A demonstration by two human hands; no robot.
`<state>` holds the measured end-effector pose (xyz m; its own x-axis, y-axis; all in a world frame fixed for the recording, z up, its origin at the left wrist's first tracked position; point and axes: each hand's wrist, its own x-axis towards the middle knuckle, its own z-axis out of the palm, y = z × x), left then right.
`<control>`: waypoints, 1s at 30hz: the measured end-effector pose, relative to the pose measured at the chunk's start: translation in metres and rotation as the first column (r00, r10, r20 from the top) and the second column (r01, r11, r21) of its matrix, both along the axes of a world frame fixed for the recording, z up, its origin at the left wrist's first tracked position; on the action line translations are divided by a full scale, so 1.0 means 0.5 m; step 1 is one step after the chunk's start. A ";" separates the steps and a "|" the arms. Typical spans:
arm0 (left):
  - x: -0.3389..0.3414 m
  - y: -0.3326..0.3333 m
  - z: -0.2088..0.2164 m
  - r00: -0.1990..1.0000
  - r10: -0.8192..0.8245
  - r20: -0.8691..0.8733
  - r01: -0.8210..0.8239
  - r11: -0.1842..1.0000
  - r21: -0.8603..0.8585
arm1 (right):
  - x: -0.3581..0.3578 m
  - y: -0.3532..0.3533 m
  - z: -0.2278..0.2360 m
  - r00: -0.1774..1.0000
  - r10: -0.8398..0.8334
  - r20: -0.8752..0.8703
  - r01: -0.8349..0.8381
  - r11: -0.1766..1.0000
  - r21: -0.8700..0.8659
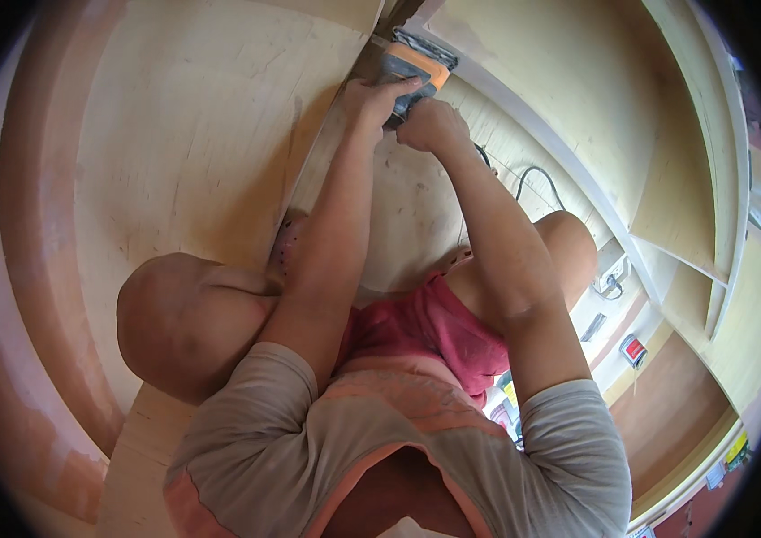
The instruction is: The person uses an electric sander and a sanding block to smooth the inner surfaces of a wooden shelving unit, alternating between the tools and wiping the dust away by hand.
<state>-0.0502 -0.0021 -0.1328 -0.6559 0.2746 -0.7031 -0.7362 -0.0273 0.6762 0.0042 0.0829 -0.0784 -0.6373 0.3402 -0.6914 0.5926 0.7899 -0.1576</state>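
An orange and black electric sander [439, 73] is at the top middle of the head view, with its dark flat pad toward the edge of a wooden frame. My left hand [369, 106] closes on the sander's left side, thumb laid across the orange body. Wrapped around its near, dark end is my right hand [434, 125], fingers curled. The sander's pad face is hidden, so contact with the wood cannot be made out clearly. Both my arms are stretched forward between my bent knees.
A large plywood panel [183, 117] stands on the left. On the right is an open wooden cabinet frame [569, 170] with shelves. A black cord [537, 170] runs over the floorboards near a white power outlet [612, 276]. A red-and-white item [632, 350] lies farther back.
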 end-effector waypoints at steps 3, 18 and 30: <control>0.002 0.001 0.009 0.999 0.023 -0.028 -0.023 1.000 0.012 | 0.002 0.004 0.005 1.000 -0.002 0.002 0.002 1.000 -0.006; -0.026 -0.003 0.010 0.998 -0.045 -0.038 0.048 0.996 0.079 | -0.017 -0.001 0.025 0.998 -0.053 0.026 0.054 0.997 -0.047; 0.003 0.017 0.017 0.999 -0.020 -0.028 0.022 0.999 0.042 | 0.008 0.016 0.007 0.997 -0.075 0.000 0.075 0.996 -0.048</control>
